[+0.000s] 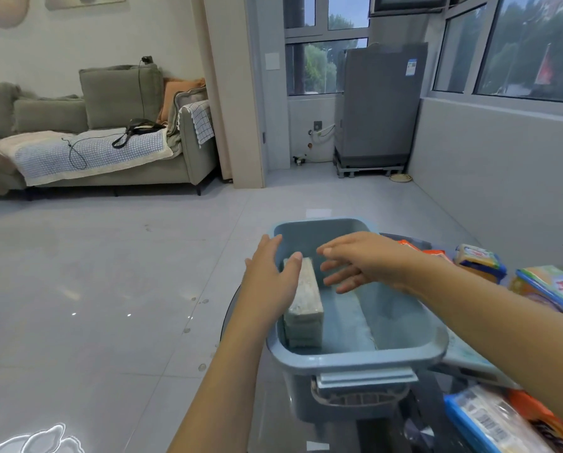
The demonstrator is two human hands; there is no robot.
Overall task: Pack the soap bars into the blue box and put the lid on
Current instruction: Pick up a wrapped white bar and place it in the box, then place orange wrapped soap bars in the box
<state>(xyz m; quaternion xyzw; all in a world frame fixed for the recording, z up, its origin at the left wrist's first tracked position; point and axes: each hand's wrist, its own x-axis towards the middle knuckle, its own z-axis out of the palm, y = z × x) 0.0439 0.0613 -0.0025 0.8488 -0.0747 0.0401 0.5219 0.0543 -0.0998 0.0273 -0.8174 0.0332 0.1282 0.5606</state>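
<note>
The blue box [355, 358] stands open on a dark glass table in front of me. A stack of pale wrapped soap bars [304, 308] lies inside along its left wall. My left hand [270, 276] rests over the box's left rim, its thumb touching the top of the stack. Above the middle of the box hovers my right hand [362, 261], fingers spread and holding nothing. More wrapped soap bars lie to the right of the box: a blue and yellow one [479, 261], orange ones [420, 250], and a larger green and blue pack [554, 289].
A blue-edged soap pack [492, 423] and an orange one [541, 426] lie at the near right. A pale flat piece [469, 361], perhaps the lid, sticks out under the box's right side. Grey tiled floor spreads to the left, with a sofa [94, 142] beyond.
</note>
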